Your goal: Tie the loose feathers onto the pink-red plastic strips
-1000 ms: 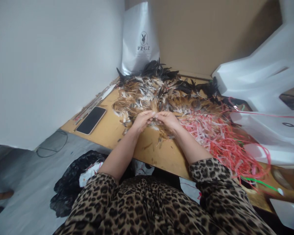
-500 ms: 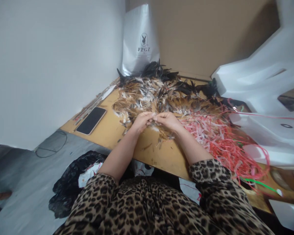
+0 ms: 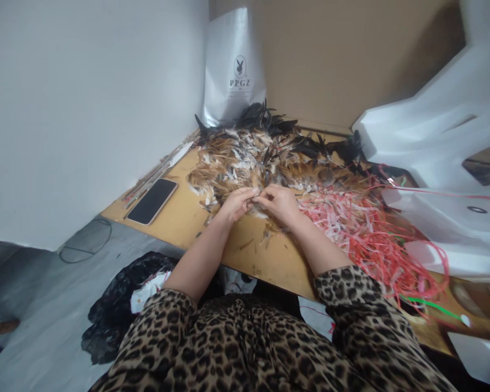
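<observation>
My left hand (image 3: 238, 203) and my right hand (image 3: 278, 202) meet over the near edge of a pile of feathers (image 3: 245, 158). Both are closed, thumb and fingertips pinched together almost touching. Between the fingertips shows a small pale bit, too small to name; brown feathers lie right behind it, and I cannot tell whether one of them is in my fingers. The pile is brown and white, with black feathers along its back. Right of my right hand lies a tangle of pink and red strips (image 3: 375, 234).
A dark-screened phone (image 3: 152, 201) lies at the left of the yellow table (image 3: 265, 267). Behind the feathers stands a white bag (image 3: 232, 65) with a rabbit logo. White curved plastic (image 3: 424, 125) bounds the right side. A black plastic bag (image 3: 114, 310) is below on the floor.
My right hand has turned slightly, its knuckles rising and its fingers curling more. My left hand stays nearly where it was, its fingers shifted a little.
</observation>
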`<state>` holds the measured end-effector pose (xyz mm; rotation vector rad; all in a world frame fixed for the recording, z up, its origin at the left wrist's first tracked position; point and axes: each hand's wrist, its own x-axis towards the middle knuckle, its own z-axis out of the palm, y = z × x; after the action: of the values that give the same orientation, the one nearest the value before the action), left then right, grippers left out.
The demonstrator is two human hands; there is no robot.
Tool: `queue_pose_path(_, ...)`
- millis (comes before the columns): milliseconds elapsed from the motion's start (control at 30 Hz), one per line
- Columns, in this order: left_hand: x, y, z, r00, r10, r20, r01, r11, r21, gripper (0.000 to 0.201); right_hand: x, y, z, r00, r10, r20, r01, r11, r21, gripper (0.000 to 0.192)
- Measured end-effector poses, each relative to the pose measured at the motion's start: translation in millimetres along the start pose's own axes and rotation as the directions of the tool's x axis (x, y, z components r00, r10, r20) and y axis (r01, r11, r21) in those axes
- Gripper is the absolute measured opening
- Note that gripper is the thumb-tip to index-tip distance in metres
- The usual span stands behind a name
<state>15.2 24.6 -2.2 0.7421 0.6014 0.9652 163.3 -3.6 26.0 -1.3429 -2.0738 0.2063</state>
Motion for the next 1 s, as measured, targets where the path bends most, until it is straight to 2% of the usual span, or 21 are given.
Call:
queue_pose_path(233,0.5,-0.1,-0.4,1.0,-0.001,0.006,0.001,1.0,0.014,0.019,-0.2,-4.1,-4.3,0.999,-0.006,0.046,0.007,1.0,-0.011,0.027)
queue_pose_path(467,0.0,-0.5,-0.3,1.0,-0.003,0.008,0.003,1.0,0.018,0.021,-0.7,-5.5,-3.1,1.0,-0.003,-0.004,0.003,0.999,-0.045,0.028)
queue_pose_path(533,0.1,-0.6,-1.2,1.0,0.008,0.009,-0.008,1.0,0.019,0.021,0.7,-5.7,-6.4,1.0,0.007,0.014,-0.006,0.998,-0.066,0.027)
queue_pose_path(633,1.1,0.1,-3.1,0.999,0.038,0.001,-0.038,0.999,0.017,0.021,3.1,-9.3,-19.8,0.984,0.032,0.175,-0.006,0.989,-0.148,0.022)
queue_pose_path(767,2.0,2.4,-3.8,0.997,0.068,-0.044,-0.068,0.998,-0.002,0.022,2.5,-22.5,-38.4,0.868,0.159,0.471,0.02,0.936,-0.353,0.015)
queue_pose_path(867,1.6,4.2,-2.7,0.996,0.06,-0.065,-0.06,0.998,-0.007,0.023,-1.5,-34.7,-36.0,0.81,0.225,0.542,0.071,0.879,-0.471,0.019)
queue_pose_path(1000,1.4,5.3,-1.9,0.994,0.048,-0.098,-0.05,0.999,-0.016,0.021,-7.3,-43.4,-15.4,0.815,0.197,0.545,0.153,0.834,-0.53,0.028)
